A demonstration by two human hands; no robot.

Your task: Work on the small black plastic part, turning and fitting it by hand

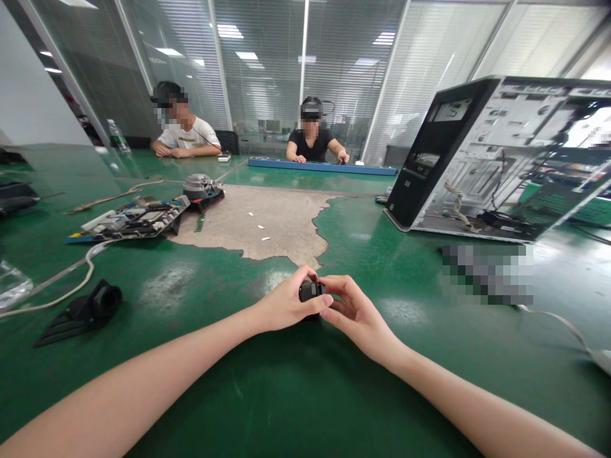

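A small black plastic part (311, 291) sits between my two hands at the middle of the view, low over the green tabletop. My left hand (285, 302) is closed round its left side, thumb across the near face. On the other side, the curled fingertips and thumb of my right hand (353, 312) press against its right edge. Fingers cover much of the part, so its exact kind cannot be made out. Just beyond my hands lies the tip of a bare brown patch (286, 222) in the green table covering.
A circuit board (136, 219) and a cooling fan with heatsink (203, 189) lie left, near a black plastic duct (90, 305) and a pale cable (88, 261). An opened computer case (429, 159) stands right, behind a blurred dark object (482, 273). Two people sit across the table.
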